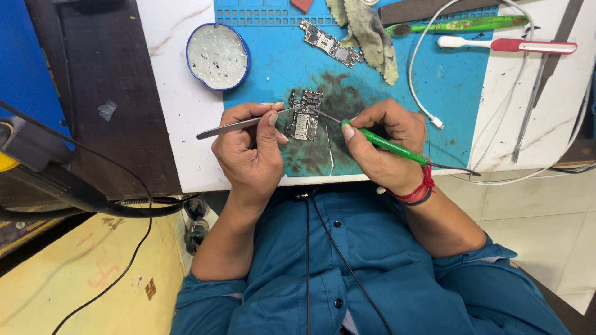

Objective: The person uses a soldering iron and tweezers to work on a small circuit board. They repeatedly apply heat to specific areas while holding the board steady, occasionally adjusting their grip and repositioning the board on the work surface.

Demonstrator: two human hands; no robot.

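left hand [248,152] curled tight around long thin silver metal tweezers [239,126], thumb and first finger pinching them near the middle. tweezer tips resting on the top of a small dark phone circuit board with shiny metal squares [302,118]. right hand [382,146] closed around a green-handled soldering iron [385,144], held like a pencil, thin dark tip touching the same board from the right side. red thread band [422,189] wrapped around the right wrist, with the iron's dark cord running off past it to the right.

board lying flat between the two hands, near the front edge of a blue rubber work mat [462,80], right on a dark smudgy patch. mat spread over a white marble-look table [167,93].

farther back on the mat: a second long circuit board [329,43], just beside a crumpled grey-green cloth [369,31]. round blue tin with whitish paste inside [218,56] sitting at the mat's left edge, partly on the table. white cable with a small plug [425,102] curving down the mat near the right hand. green toothbrush [462,25] and red and white toothbrush [509,44] lying at the far right, side by side. blue shirt sleeves and thin black wires low down, close to the camera.
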